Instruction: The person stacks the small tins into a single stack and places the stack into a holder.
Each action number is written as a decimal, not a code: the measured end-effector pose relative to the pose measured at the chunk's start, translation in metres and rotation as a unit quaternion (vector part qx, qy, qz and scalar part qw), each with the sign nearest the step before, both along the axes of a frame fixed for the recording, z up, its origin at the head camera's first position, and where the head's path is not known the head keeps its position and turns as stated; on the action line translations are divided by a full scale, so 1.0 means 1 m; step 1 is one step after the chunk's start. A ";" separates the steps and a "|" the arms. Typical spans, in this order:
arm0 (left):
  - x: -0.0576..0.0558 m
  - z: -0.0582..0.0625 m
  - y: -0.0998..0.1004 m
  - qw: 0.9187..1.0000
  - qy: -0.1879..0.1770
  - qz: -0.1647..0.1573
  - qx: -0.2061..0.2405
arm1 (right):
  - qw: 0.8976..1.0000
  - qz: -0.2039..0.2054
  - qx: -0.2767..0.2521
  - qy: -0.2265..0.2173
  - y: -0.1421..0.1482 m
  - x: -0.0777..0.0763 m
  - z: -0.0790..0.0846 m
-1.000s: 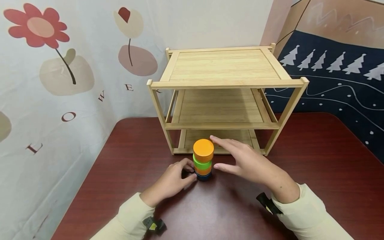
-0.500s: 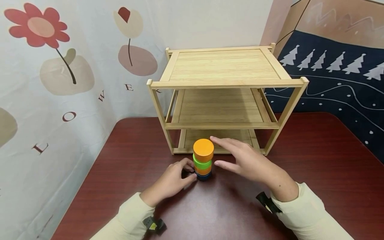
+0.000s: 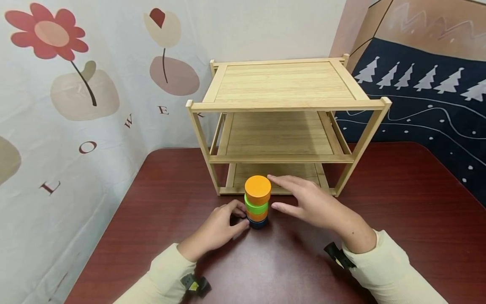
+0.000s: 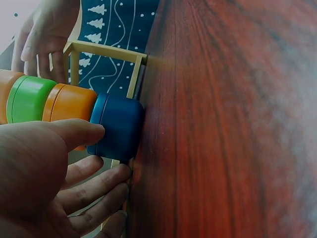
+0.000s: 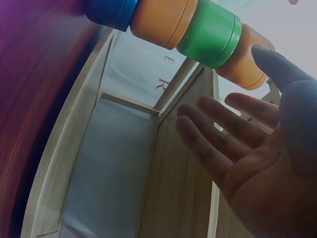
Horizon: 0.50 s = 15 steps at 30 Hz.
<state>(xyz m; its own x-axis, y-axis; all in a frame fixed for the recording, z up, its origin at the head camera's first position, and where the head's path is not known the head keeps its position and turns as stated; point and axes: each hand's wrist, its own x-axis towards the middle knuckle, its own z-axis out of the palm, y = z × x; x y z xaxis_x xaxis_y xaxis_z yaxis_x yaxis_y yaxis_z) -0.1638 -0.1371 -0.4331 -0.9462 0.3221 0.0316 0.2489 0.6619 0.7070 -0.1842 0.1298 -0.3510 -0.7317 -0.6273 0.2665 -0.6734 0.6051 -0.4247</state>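
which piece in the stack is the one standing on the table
The dark blue piece at the bottom; the lower orange piece, green piece and upper orange piece sit above it, clear of the table.

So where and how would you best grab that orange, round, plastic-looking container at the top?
I'd probably pinch the orange, plastic-looking round container by its curved side, coming from the person's right: it is a squat, upright cylinder with no handle showing, and the open right hand is beside it.

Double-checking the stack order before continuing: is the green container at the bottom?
No, the dark blue container is at the bottom, on the table, while the green container is third from the bottom.
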 end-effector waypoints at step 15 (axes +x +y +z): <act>0.001 0.001 0.000 1.000 0.000 0.000 0.002 | 0.999 0.014 0.050 0.010 -0.006 0.000 -0.007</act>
